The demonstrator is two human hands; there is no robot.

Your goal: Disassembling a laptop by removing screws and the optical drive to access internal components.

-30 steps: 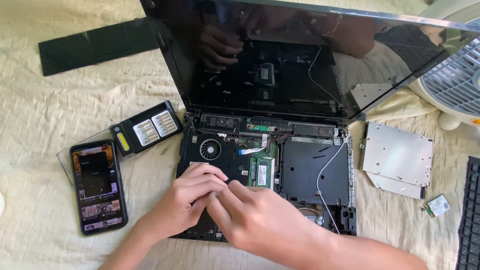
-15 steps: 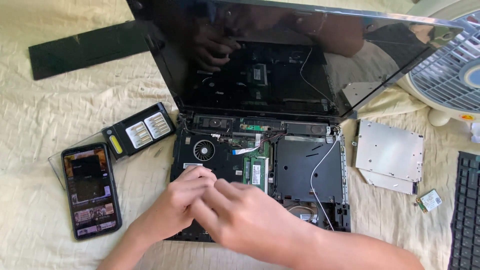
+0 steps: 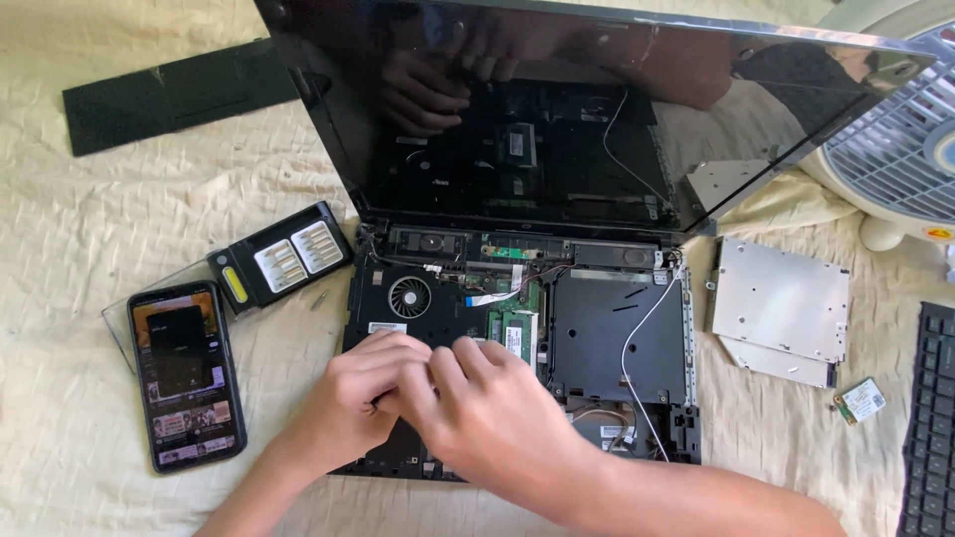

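Left hand (image 3: 353, 398) and right hand (image 3: 497, 418), lower centre of the frame, meet over the front left part of an opened laptop base (image 3: 517, 348). The fingers of both are curled in and pressed together at one spot; whether they pinch a small part or a tool cannot be told, since the knuckles hide the contact point. The right hand comes in from the lower right and lies across the base; the left comes in from the lower left and sits at the base's left edge, so both are equally close to the spot worked on.

The base runs its long axis left to right across the frame. Just above the hands lie a round cooling fan (image 3: 409, 296) and, to its right, a green memory card (image 3: 515, 333) standing lengthwise up the frame. A white wire (image 3: 637, 343) crosses the dark bay at right. The glossy screen (image 3: 557, 109) tilts back at the top of the frame.

Left of the base, on the cream bedsheet (image 3: 90, 239): a black case of screwdriver bits (image 3: 282, 256), near the base's upper left corner, and a phone (image 3: 186, 374) with its screen lit. A black panel (image 3: 169, 94) lies at upper left. At right: a silver drive (image 3: 778, 308), a small green card (image 3: 859, 400), a keyboard edge (image 3: 930, 418), and a fan (image 3: 895, 139).
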